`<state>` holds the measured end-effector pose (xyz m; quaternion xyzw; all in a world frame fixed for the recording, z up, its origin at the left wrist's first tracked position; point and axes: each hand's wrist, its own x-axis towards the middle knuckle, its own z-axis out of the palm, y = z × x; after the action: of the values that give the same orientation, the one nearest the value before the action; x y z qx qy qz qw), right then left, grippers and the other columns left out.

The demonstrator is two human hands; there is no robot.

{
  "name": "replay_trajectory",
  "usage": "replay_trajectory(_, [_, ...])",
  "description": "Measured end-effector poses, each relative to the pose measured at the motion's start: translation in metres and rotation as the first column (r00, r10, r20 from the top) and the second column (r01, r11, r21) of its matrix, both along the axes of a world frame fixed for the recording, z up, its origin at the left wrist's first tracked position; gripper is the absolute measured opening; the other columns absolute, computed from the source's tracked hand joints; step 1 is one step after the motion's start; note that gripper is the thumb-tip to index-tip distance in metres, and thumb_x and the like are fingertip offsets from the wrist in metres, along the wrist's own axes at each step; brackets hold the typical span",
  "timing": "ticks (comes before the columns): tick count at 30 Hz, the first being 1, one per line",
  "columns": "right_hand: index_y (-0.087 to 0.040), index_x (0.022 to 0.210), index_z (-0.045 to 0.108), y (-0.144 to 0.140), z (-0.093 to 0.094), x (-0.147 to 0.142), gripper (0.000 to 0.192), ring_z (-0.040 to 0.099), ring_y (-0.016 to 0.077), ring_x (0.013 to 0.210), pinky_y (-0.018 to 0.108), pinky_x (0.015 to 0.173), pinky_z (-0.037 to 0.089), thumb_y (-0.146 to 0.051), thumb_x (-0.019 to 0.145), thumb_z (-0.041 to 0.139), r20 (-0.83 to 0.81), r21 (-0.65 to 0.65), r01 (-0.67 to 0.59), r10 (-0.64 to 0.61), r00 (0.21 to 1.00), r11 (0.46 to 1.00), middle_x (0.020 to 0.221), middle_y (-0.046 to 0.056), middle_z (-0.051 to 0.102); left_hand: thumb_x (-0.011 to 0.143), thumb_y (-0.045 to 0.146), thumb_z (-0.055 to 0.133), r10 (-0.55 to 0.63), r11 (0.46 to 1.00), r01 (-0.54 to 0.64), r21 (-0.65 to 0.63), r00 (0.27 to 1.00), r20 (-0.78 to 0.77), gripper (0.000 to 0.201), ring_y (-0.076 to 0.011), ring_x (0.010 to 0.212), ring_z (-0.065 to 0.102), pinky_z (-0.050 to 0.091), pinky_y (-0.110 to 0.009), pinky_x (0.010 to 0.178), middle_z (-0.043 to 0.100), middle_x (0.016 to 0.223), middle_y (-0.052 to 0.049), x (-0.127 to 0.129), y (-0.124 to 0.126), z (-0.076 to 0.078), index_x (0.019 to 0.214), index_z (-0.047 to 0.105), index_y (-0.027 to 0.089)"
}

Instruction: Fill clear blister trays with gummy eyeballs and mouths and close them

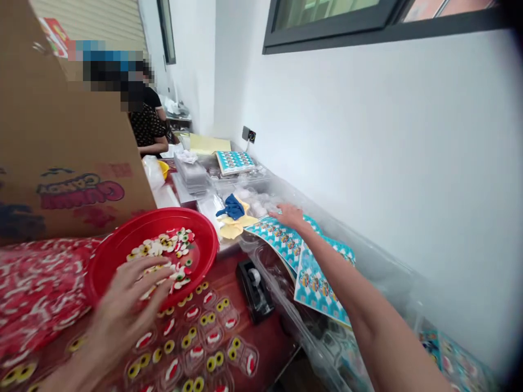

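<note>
My left hand (133, 294), slightly blurred, hovers over the near rim of a red plastic basin (204, 218), its fingers stretched apart. Inside the basin lie eyeball-shaped gummy candies (180, 239). Clear plastic trays (200, 332) on the dark red table hold yellow eye gummies and red-and-white mouth gummies in pairs of eyes above a mouth. Far to the right, my right hand (291, 216) reaches out with fingers extended. It is at the edge of blue printed sheets (281, 239), beside a clear plastic bag (255, 201) with whitish contents.
A black tape dispenser (255, 294) stands mid-table. At left are a large cardboard box (81, 141) and a heap of red-and-white gummies (36, 288). Blue and yellow cloth-like pieces (235, 209) lie beyond. Another person (149, 120) sits behind the box. The wall (368, 136) borders the right side.
</note>
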<state>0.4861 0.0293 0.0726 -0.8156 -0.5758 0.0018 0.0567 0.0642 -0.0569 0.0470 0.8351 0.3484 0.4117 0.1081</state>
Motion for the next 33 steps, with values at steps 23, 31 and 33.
replay_trajectory(23, [-0.016,0.117,0.065,-0.047,0.006,0.190,0.071,0.066,0.0337,0.106,0.043,0.087,0.049,-0.076,0.084,0.047,0.001,-0.120,0.342,-0.345,0.939,0.932,0.116,0.019,0.070,0.094,0.021,0.044,0.076,0.994,-0.106,-0.015,0.796,-0.601,0.026,-0.0341,0.113,0.044,0.036,-0.047,0.080,0.063,0.115,-0.015,0.225,0.143,-0.028,0.101,0.069,0.019])
replay_trajectory(31, [-0.013,0.121,0.066,0.000,0.009,0.042,0.033,0.062,0.0280,0.111,0.038,0.097,0.044,-0.025,0.095,0.050,0.196,0.017,-0.237,0.230,0.953,0.971,0.123,0.019,0.065,0.091,0.008,0.042,-0.027,0.999,0.041,0.011,0.815,-0.579,0.032,-0.0340,0.122,0.046,0.037,-0.053,0.098,0.060,0.124,-0.019,0.244,0.120,-0.012,0.107,0.069,0.014])
replay_trajectory(33, [-0.016,0.104,0.072,0.005,-0.001,0.003,0.027,0.065,0.0239,0.101,0.032,0.092,0.046,-0.022,0.095,0.047,0.034,-0.156,-0.444,0.454,0.890,0.882,0.106,0.012,0.072,0.091,0.008,0.043,-0.147,0.989,0.113,-0.095,0.787,-0.599,0.030,-0.0295,0.116,0.052,0.042,-0.046,0.098,0.063,0.117,-0.017,0.256,0.117,-0.014,0.103,0.070,0.013])
